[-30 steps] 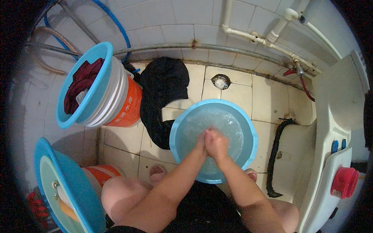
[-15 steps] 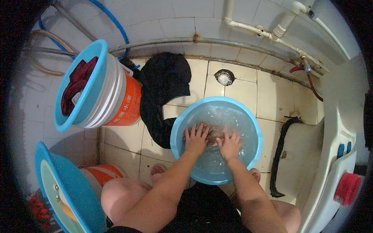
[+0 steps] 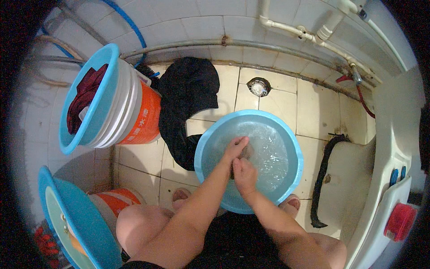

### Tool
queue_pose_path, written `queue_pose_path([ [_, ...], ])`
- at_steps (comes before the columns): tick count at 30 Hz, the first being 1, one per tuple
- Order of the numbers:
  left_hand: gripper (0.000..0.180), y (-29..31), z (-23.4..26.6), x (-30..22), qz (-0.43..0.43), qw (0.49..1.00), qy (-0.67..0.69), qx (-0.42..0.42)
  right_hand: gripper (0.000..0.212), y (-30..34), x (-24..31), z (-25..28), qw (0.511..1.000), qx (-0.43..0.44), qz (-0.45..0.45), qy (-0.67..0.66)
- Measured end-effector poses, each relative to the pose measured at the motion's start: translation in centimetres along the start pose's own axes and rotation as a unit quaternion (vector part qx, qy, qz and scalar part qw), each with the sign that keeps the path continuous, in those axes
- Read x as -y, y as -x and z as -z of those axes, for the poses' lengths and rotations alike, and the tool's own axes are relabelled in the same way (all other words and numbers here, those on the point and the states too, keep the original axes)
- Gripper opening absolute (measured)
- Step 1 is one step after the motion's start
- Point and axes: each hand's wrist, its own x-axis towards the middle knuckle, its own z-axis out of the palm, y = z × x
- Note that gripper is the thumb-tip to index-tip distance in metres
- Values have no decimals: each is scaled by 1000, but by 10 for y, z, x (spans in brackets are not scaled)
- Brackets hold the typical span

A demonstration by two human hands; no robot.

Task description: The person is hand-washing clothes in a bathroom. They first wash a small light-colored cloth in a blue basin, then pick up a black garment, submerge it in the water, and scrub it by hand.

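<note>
A light-blue basin (image 3: 295, 168) of cloudy, bubbly water stands on the tiles in front of me. Over its middle, my left hand (image 3: 235, 148) is closed, fingers curled together, around a wet brownish cloth (image 3: 247, 152). Just nearer to me, my right hand (image 3: 245, 176) makes a fist against the same cloth. Most of the cloth is hidden by the hands and the murky water, so what kind of piece it is cannot be made out. Left of the basin, a black garment (image 3: 188, 87) lies crumpled on the floor.
A blue basin (image 3: 67, 143) with dark-red cloth (image 3: 87, 96) tops a white-and-orange bucket (image 3: 145, 114) at the left. More basins (image 3: 80, 210) stand nearer. A floor drain (image 3: 259, 87) lies beyond the water. At the right are a black strip (image 3: 323, 179) and a red box (image 3: 401, 222).
Both hands were spread flat on the cloth in the water. They have come together, closed on it and bunched it up; the right hand has moved left.
</note>
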Motion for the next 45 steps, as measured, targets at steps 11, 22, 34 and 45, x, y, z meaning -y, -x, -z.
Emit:
queue_pose_path([
  [11,34,51,-65,-16,-85,923,-367,-83,37,-53,-81,35,953,-74,-291,27],
  [22,51,55,-5,18,-131,769,-607,-151,66,-17,-98,23,951,156,-81,253],
  [34,48,21,-18,-27,-42,980,163,-103,40,-9,9,7,979,-66,1,-191],
  [45,26,43,-56,-24,-130,925,-320,-161,39,-54,-68,46,981,-70,-175,36],
])
